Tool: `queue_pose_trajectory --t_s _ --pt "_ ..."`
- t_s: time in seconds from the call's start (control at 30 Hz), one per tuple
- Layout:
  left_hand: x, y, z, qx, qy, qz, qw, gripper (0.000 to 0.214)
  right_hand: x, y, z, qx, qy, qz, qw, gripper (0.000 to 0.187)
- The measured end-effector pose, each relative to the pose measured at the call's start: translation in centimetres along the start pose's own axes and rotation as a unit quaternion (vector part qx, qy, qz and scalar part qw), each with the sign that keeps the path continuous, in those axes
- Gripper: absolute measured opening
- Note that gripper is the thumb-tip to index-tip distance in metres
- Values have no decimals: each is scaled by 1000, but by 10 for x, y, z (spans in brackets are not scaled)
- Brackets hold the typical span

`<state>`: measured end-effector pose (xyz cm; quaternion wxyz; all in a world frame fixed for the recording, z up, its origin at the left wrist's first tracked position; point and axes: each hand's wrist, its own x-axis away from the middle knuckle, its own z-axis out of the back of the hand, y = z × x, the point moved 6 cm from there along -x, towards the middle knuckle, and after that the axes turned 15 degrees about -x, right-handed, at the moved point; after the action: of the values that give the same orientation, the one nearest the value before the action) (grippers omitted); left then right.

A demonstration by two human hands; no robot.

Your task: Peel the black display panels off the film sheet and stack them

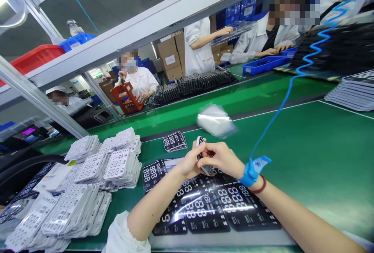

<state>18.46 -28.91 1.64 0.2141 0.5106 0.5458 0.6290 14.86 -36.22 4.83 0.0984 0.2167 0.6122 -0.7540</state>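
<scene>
A narrow black display strip (202,155) is pinched between the fingers of the left hand (189,164) and the right hand (219,160), which are held close together above black printed display sheets (217,210) on the green table (295,159). Stacks of white perforated panels (96,167) are placed left of the hands, and a small black stack (174,141) lies just ahead. A blue wrist strap (249,173) is worn on the right wrist.
</scene>
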Motion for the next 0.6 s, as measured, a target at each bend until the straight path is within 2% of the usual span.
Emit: queue_pose_trajectory --t_s 0.17,0.27,0.33,0.4,0.5,0.57,0.6 --pt "-1 -3 1 3 -14 1 1000 79 1 3 -4 2 -3 -13 1000 58" --pt "-1 -2 2 17 -17 -16 1000 62 1 -1 -7 8 -12 8 1000 48" --pt "2 2 10 43 2 -27 999 49 0 -1 -3 27 -6 21 999 39" --pt "10 12 26 94 41 -50 993 44 -2 4 11 59 42 15 997 34" --pt "23 35 64 161 116 -137 971 50 -3 19 48 75 182 -17 980 33" --pt "27 45 96 117 202 -176 956 50 0 28 68 22 264 -36 964 31" --pt "26 46 111 69 254 -173 949 50 1 32 73 -17 288 -42 957 31"
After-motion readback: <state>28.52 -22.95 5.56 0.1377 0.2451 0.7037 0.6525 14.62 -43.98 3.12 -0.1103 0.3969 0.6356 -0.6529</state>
